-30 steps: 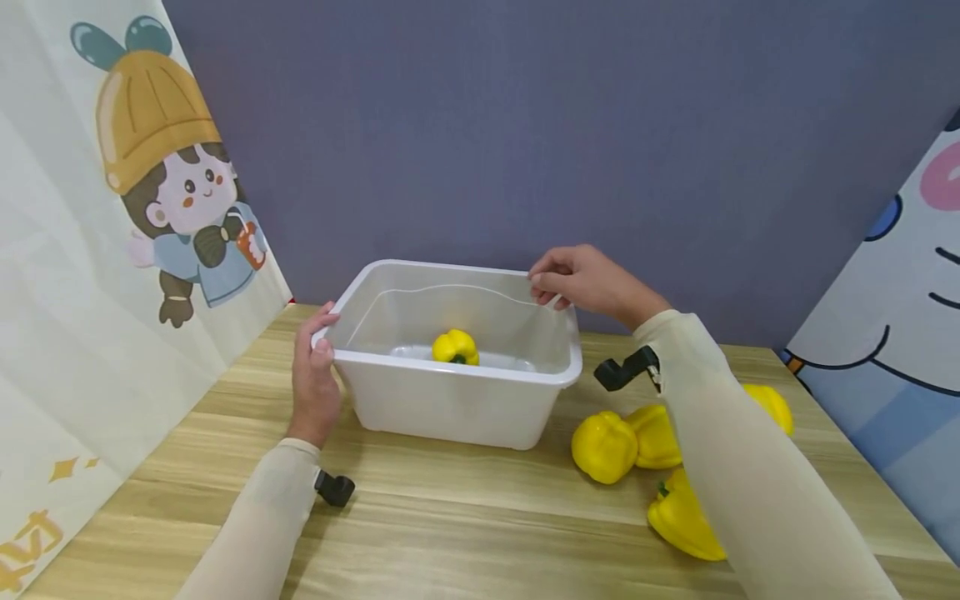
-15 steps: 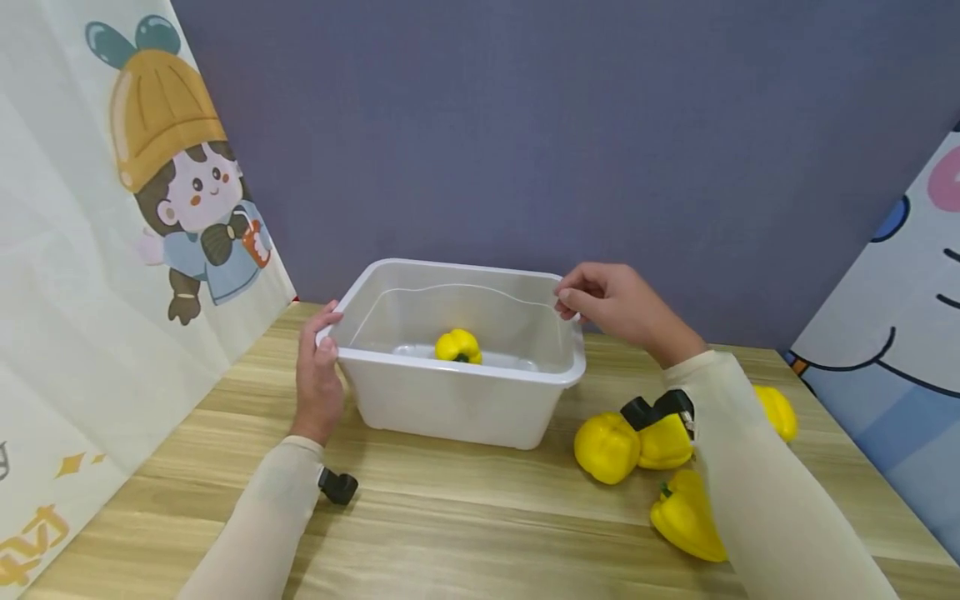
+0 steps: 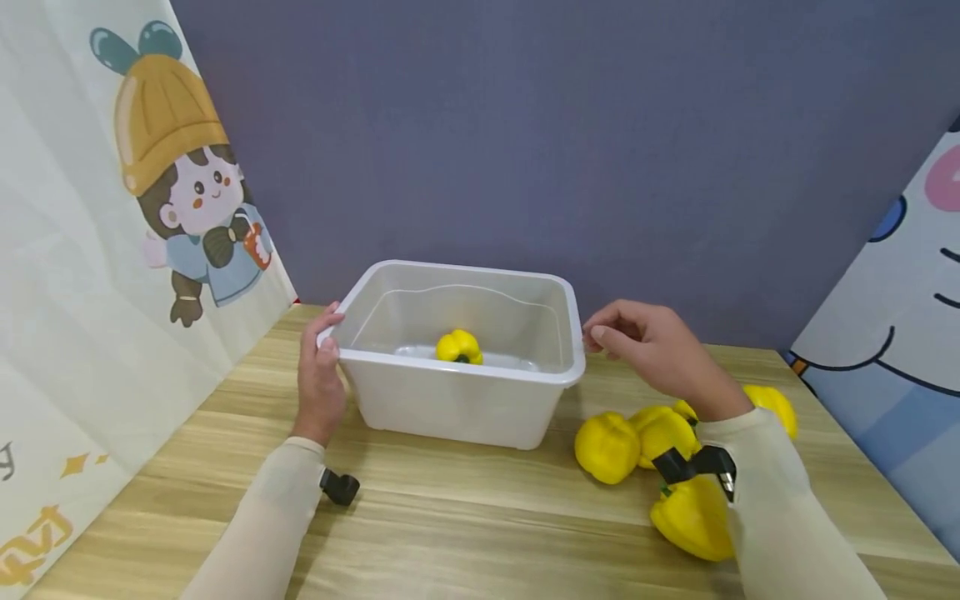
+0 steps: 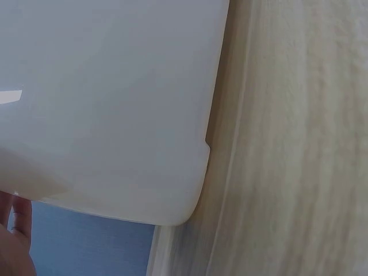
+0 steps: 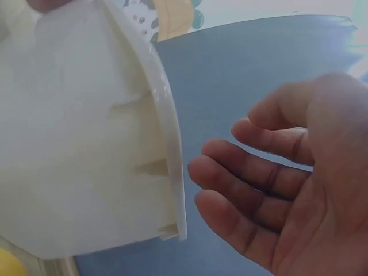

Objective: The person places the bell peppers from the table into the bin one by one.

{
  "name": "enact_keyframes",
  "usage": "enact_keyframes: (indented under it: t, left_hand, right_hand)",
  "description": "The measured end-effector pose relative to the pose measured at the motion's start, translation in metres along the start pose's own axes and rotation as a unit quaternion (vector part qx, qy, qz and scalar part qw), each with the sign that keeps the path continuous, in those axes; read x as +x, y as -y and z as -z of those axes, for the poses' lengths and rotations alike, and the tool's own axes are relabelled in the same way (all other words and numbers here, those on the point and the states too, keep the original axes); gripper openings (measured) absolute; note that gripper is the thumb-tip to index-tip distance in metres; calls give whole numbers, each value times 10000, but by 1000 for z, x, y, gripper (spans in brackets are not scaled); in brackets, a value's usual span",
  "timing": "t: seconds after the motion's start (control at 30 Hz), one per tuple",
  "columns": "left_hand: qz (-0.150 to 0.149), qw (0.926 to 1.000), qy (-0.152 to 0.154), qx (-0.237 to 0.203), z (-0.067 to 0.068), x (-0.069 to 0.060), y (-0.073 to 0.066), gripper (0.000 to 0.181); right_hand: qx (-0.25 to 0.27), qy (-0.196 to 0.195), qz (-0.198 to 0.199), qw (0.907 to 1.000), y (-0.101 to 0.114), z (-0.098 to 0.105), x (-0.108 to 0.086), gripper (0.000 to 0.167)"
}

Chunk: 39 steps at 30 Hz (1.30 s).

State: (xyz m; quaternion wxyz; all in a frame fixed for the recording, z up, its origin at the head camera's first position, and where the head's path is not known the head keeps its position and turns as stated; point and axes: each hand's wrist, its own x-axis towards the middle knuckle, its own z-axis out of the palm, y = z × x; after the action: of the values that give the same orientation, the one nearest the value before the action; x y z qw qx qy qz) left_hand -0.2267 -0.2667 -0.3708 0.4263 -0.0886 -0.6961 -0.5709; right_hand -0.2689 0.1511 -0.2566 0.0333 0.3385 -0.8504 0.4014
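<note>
A white plastic bin [image 3: 450,404] stands on the wooden table, with one yellow bell pepper [image 3: 459,345] lying on its floor. My left hand [image 3: 320,379] grips the bin's left rim near the front corner. Only a bit of that left hand [image 4: 17,230] shows in the left wrist view, beside the bin wall [image 4: 115,115]. Just outside the right rim is my right hand [image 3: 663,350], above the table. In the right wrist view, the fingers of the right hand [image 5: 287,178] are loosely curled with nothing in them, a small gap from the bin rim [image 5: 169,126].
Several yellow bell peppers lie right of the bin: one nearest the bin [image 3: 607,447], a pepper behind it [image 3: 663,435], a pepper in front [image 3: 692,521] and a pepper farther right [image 3: 772,408]. A grey panel [image 3: 525,142] rises behind the bin; printed sheets flank the table.
My right hand has moved from over the bin's back right corner, rightward and toward me, to outside the right rim. The left hand keeps its grip; the bin and peppers look still.
</note>
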Motion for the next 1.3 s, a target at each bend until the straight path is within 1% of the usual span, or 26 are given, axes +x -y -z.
enact_keyframes:
  t: [0.13,0.27,0.4,0.57,0.8,0.9,1.1,1.3]
  left_hand:
    - [4,9999,-50,103,2,0,0,45]
    - [-31,9999,-70,145,2,2,-1,46]
    - [-67,9999,-97,79,0,2,0,46]
    - [-98,9999,-102,26,-1,3,1,46]
    - [-78,9999,-63,111,-2,3,-2,46]
    - [-53,9999,-45,134,-2,3,-2,46]
    - [88,9998,8,159,-3,0,3,47]
    - [22,9998,18,181,-2,-1,4,46]
  right_hand:
    - [83,151,64,9998,-2,1,-11,18]
    - [7,179,34,9998,-7,1,-21,16]
    - [-78,156,-16,9998,-13,1,-30,16]
    - [-20,196,-25,9998,-19,-1,-36,15]
    - [-25,227,-304,9993,-22,-2,-43,20]
    - [-180,274,-384,9987,-23,-1,-45,21]
    - [-492,414,-558,9964,-29,0,-54,21]
    - [-613,514,-455,9958,-38,-2,-61,17]
